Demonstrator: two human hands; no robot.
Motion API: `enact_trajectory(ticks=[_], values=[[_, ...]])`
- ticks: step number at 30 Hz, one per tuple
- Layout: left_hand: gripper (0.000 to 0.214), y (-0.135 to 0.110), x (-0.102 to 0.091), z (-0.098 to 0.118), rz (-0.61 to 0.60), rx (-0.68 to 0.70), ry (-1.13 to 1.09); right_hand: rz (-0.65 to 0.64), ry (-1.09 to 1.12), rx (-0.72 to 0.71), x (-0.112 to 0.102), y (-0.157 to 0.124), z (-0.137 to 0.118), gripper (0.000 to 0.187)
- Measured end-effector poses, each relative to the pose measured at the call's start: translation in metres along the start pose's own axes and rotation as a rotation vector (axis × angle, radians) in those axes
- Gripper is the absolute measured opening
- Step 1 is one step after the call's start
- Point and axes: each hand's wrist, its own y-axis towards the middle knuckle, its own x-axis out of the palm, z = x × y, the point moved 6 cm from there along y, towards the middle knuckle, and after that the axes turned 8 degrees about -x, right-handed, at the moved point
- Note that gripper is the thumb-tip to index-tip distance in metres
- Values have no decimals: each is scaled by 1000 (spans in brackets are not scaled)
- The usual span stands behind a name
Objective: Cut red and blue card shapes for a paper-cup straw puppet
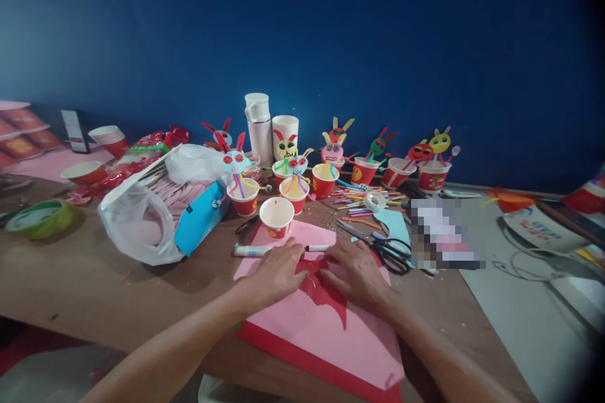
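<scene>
My left hand (278, 271) and my right hand (355, 272) both rest on a pink paper sheet (326, 334) that lies over a red sheet (302, 359) on the wooden table (70, 289). Between the two hands lies a red paper cut-out (321, 293). The fingers of both hands are bent and press down on the cut-out's edges. A white marker (253, 251) lies just beyond my left hand, and a second pen (317, 248) sits between the hands' far side. A red paper cup (276, 217) stands behind them.
Black scissors (390, 252) lie right of my right hand. Several red cups with paper animal faces (331, 151) line the blue wall, with coloured pens (359, 201) and a tape roll (375, 201). At left are a plastic bag (137, 220), a blue card (201, 217) and green tape (40, 217).
</scene>
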Motion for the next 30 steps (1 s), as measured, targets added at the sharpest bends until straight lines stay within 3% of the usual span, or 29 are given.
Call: enact_trajectory(ticks=[6,17,23,30], values=[[9,-3,-4,4,10,-38,-106,93,-11,-31,-3,-2,-1,18],[8,-5,-12,7,122,-22,-224,203,133,45,-15,-4,15,19],[7,-7,-14,9,135,11,-303,115,363,55,-15,0,9,18],[5,-9,-7,7,67,2,-363,11,606,91,3,-3,11,11]])
